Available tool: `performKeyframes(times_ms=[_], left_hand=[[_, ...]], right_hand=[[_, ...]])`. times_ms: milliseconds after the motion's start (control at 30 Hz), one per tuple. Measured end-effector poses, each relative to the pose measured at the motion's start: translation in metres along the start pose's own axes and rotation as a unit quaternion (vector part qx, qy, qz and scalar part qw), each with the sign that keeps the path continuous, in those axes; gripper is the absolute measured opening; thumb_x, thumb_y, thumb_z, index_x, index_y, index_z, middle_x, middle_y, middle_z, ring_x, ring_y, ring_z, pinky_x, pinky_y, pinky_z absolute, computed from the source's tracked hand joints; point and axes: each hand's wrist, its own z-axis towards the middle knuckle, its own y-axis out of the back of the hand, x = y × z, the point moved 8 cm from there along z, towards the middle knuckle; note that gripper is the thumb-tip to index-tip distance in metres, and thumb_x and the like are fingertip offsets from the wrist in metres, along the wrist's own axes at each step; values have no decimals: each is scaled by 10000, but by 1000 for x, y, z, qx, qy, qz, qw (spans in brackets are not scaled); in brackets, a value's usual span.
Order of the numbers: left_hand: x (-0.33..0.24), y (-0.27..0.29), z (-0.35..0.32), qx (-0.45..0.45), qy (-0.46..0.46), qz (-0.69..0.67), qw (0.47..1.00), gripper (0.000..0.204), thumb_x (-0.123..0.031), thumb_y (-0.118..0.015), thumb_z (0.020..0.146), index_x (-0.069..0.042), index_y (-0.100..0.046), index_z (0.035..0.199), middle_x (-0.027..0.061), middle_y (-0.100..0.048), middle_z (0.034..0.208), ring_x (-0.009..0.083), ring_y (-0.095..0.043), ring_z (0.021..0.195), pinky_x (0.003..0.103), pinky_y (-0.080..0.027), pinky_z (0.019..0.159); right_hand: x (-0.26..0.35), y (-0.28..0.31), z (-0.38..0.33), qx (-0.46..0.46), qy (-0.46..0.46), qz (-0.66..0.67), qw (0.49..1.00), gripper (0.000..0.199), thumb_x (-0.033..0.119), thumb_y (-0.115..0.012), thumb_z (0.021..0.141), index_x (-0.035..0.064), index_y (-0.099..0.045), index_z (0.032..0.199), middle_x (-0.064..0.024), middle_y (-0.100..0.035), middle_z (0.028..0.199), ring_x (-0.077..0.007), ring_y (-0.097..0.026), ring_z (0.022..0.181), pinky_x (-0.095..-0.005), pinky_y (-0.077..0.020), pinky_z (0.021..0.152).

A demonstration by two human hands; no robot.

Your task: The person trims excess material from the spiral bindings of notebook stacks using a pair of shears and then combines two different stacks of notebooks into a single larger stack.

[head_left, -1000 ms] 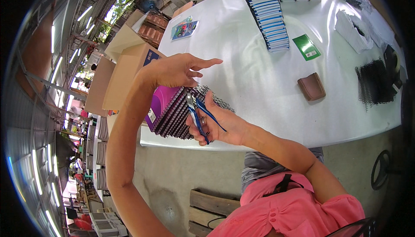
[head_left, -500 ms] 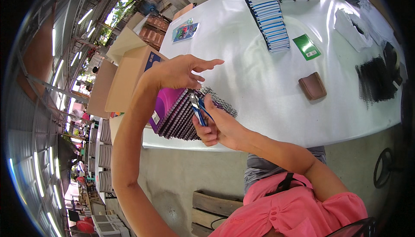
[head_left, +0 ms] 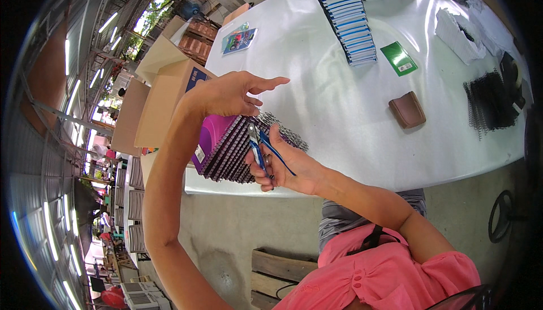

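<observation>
A stack of purple spiral-bound notebooks [head_left: 210, 135] lies at the table's near left, its coil-bound edges turned toward my right hand. My right hand [head_left: 297, 168] grips a pair of pliers [head_left: 255, 147] with blue handles, which are spread apart. The metal jaws point up at the top of the stack's coiled edge. Just above the stack is my left hand [head_left: 229, 94], some fingers stretched out to the right and others bent down toward the coils. Whether its lower fingertips touch the coils I cannot tell.
Tall stacks of blue-covered notebooks [head_left: 348, 24] stand at the far side. On the white table [head_left: 334, 123] lie a green card [head_left: 399, 58], a brown pouch [head_left: 407, 110] and black coils [head_left: 489, 106]. An open cardboard box [head_left: 161, 103] stands left of it.
The pliers' handles have spread wider in my right hand, and the fingers have loosened around them. My left hand has hardly moved. The whole view has shifted slightly.
</observation>
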Motion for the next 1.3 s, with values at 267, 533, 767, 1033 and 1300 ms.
performKeyframes(times_ms=[267,533,767,1033,1300], left_hand=[[-4,-4,7,32,36,70,996,898,27,-713,740,-274,-370,1512,240,-609,1279,318,-636,1138,370,-550,951],[-6,-6,11,39,10,81,996,880,67,-678,751,-272,-387,1509,210,-592,1333,250,-643,1082,345,-535,928],[2,-12,12,49,23,93,994,881,70,-695,750,-282,-404,1503,204,-569,1377,214,-669,1024,335,-525,917],[-3,-15,19,66,24,152,986,872,-15,-709,755,-254,-361,1518,246,-568,1336,347,-607,1190,391,-510,1012],[0,-18,17,66,21,95,993,893,31,-697,768,-272,-337,1528,268,-482,1423,358,-596,1204,393,-510,1017]], right_hand=[[-13,1,-1,8,-19,-20,1000,792,809,-305,859,77,-572,1004,-12,-473,702,-155,-436,601,-313,-391,588],[-5,5,-4,-23,19,-19,999,846,810,-296,865,42,-585,1073,-75,-584,865,-192,-594,799,-404,-521,772],[-8,4,-6,-71,11,-1,997,823,795,-279,878,51,-590,1041,-56,-535,791,-192,-514,703,-364,-463,679],[-16,13,-2,34,-26,30,999,776,806,-290,872,86,-562,971,-13,-476,713,-151,-425,612,-311,-375,583],[-12,13,-11,-70,9,-50,996,840,785,-228,894,32,-563,1060,-84,-582,851,-213,-594,798,-424,-521,796]])
